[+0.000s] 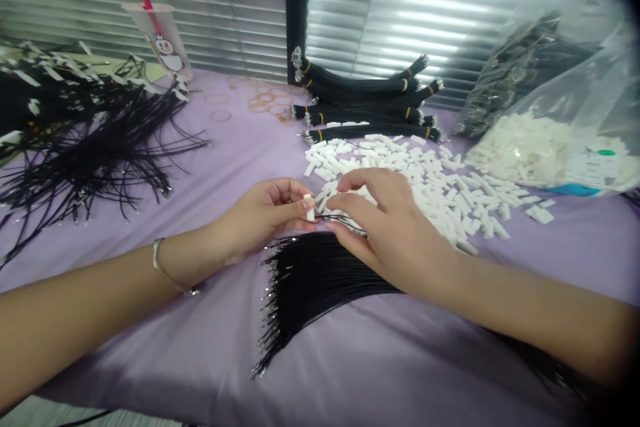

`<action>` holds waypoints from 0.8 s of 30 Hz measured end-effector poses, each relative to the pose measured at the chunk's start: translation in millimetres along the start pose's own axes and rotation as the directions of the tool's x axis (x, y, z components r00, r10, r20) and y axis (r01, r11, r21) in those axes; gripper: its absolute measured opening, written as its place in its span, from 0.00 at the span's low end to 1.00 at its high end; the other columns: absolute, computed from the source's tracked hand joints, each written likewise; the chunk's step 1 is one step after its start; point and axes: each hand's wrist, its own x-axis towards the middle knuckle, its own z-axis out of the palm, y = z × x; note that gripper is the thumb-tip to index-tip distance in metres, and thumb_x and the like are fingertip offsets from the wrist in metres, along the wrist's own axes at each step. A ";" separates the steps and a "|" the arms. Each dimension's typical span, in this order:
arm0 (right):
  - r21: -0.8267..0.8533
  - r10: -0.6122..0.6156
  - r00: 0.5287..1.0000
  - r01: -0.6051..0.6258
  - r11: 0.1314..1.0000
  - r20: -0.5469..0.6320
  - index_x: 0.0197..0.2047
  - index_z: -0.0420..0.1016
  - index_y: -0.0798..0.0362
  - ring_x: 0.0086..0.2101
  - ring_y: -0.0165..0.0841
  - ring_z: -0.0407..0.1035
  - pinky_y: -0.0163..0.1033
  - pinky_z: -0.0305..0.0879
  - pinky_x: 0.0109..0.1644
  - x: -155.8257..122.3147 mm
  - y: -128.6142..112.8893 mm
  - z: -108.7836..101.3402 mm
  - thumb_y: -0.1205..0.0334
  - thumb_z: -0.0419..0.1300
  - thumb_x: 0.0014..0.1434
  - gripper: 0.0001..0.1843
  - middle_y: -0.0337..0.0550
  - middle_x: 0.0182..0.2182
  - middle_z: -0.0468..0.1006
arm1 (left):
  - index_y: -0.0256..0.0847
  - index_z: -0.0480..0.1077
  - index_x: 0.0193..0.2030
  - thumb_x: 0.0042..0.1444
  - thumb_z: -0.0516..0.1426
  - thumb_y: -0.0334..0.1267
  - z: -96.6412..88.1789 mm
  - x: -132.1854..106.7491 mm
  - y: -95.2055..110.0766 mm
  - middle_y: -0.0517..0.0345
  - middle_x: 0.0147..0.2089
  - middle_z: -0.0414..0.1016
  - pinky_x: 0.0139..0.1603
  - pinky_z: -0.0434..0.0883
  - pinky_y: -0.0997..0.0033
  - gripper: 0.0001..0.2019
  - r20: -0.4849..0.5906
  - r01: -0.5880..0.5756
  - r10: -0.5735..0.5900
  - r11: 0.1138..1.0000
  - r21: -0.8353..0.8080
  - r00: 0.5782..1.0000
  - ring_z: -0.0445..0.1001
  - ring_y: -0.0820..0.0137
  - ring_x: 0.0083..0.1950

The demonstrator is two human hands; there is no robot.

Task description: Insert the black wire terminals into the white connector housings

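Seen from the head-worn camera, both hands work low over a table covered in a lilac cloth (150,327). The left hand (265,217) is nearly closed: thumb and curled fingers pinch a white plastic connector (310,208), which stands upright at the fingertips. A metal bangle (165,268) circles the left wrist. The right hand (395,230) is partly open, palm down, with its fingers (345,203) spread and curved just beside the connector. Its fingertips lie on a thin black wire (345,219), but whether they grip it cannot be told.

Below the hands lies a fanned bundle of black wires (320,280) with bright metal ends, touching the heel of the right hand. Just beyond the fingers is a loose heap of white connectors (420,190). Farther back are banded black cable bundles (365,103), and to the right a clear plastic bag (555,127) holds more connectors. At far left lies a tangled pile of black wires with white tags (85,133). Rubber bands (265,101) and a plastic cup with a red straw (160,37) stand near the back edge.
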 end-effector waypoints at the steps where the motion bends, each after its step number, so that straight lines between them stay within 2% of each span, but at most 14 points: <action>1: -0.047 -0.045 0.999 0.044 0.998 -0.015 0.40 0.73 0.57 0.44 0.41 0.61 0.48 0.56 0.48 1.8 -2.4 -1.6 0.65 0.52 0.60 0.10 0.53 0.43 0.70 | 0.33 0.68 0.32 0.50 0.62 0.31 -0.1 -0.3 0.3 0.60 0.30 0.71 0.38 0.73 0.76 0.06 0.000 -0.011 0.011 1.000 -0.029 1.000 0.74 0.76 0.32; 3: -0.033 -0.149 0.986 0.152 0.988 0.076 0.35 0.74 0.57 0.39 0.38 0.63 0.45 0.58 0.45 7.3 -8.1 -0.8 0.66 0.51 0.61 0.10 0.50 0.38 0.71 | 0.33 0.68 0.33 0.50 0.61 0.30 0.1 -0.9 0.9 0.60 0.30 0.72 0.38 0.72 0.76 0.06 -0.002 -0.028 0.028 0.997 -0.071 1.000 0.73 0.76 0.32; 5: 0.052 -0.242 0.944 0.237 0.970 0.223 0.33 0.74 0.57 0.36 0.34 0.63 0.42 0.60 0.43 14.1 -13.5 5.0 0.66 0.51 0.61 0.11 0.46 0.34 0.72 | 0.33 0.68 0.33 0.51 0.61 0.30 0.7 -1.5 1.3 0.60 0.30 0.72 0.35 0.70 0.78 0.05 -0.014 -0.030 0.029 0.996 -0.087 0.999 0.72 0.77 0.31; 7: 0.091 -0.295 0.903 0.281 0.955 0.311 0.32 0.74 0.56 0.37 0.35 0.62 0.42 0.60 0.45 20.2 -17.2 12.8 0.66 0.52 0.61 0.10 0.45 0.33 0.71 | 0.33 0.68 0.34 0.51 0.61 0.31 1.0 -1.8 1.6 0.60 0.29 0.72 0.32 0.69 0.80 0.06 -0.040 -0.017 0.014 0.997 -0.079 0.999 0.71 0.77 0.30; 10: 0.088 -0.317 0.887 0.306 0.948 0.336 0.31 0.73 0.56 0.38 0.35 0.62 0.44 0.59 0.48 23.9 -20.0 21.5 0.67 0.51 0.61 0.11 0.44 0.32 0.71 | 0.33 0.68 0.34 0.50 0.62 0.32 0.6 -2.3 2.0 0.59 0.30 0.72 0.31 0.67 0.80 0.07 -0.067 0.006 -0.011 0.998 -0.062 0.998 0.71 0.77 0.30; 15: 0.020 -0.304 0.909 0.312 0.950 0.286 0.34 0.70 0.59 0.36 0.36 0.62 0.44 0.60 0.43 16.4 -24.1 18.7 0.71 0.48 0.61 0.10 0.48 0.34 0.71 | 0.34 0.68 0.34 0.51 0.62 0.31 -0.5 -3.0 2.4 0.61 0.28 0.71 0.30 0.67 0.80 0.06 -0.045 0.024 -0.027 0.997 -0.079 0.999 0.70 0.78 0.28; 16: 0.045 -0.267 0.926 0.264 0.963 0.268 0.34 0.69 0.59 0.34 0.35 0.63 0.43 0.61 0.41 14.9 -24.6 15.3 0.72 0.48 0.61 0.10 0.48 0.33 0.71 | 0.34 0.68 0.34 0.51 0.61 0.31 -0.8 -2.9 2.1 0.61 0.28 0.71 0.30 0.67 0.80 0.06 -0.043 0.021 -0.024 0.997 -0.079 0.999 0.70 0.78 0.28; 19: 0.174 -0.033 0.976 -0.005 0.985 0.216 0.33 0.64 0.58 0.26 0.28 0.61 0.35 0.58 0.31 13.1 -22.2 2.4 0.71 0.47 0.61 0.06 0.41 0.26 0.68 | 0.33 0.69 0.34 0.52 0.60 0.31 -1.9 -2.1 0.6 0.59 0.29 0.72 0.35 0.69 0.78 0.04 -0.017 -0.004 0.003 0.997 -0.080 1.000 0.71 0.77 0.30; 21: 0.238 0.108 0.974 -0.155 0.959 0.197 0.33 0.61 0.56 0.22 0.25 0.59 0.32 0.54 0.26 13.2 -16.9 -4.1 0.69 0.48 0.61 0.04 0.36 0.23 0.66 | 0.33 0.70 0.34 0.52 0.60 0.31 -2.7 -1.1 -0.5 0.57 0.32 0.73 0.37 0.69 0.77 0.05 0.001 -0.017 0.017 0.997 -0.076 1.000 0.72 0.75 0.33; 24: 0.293 0.233 0.950 -0.288 0.912 0.206 0.32 0.61 0.55 0.22 0.24 0.59 0.31 0.53 0.27 12.4 -6.6 -4.2 0.65 0.48 0.61 0.05 0.34 0.23 0.66 | 0.33 0.70 0.35 0.52 0.60 0.31 -3.4 0.1 -1.1 0.57 0.31 0.73 0.37 0.70 0.77 0.05 0.014 -0.022 0.023 0.998 -0.062 1.000 0.72 0.75 0.33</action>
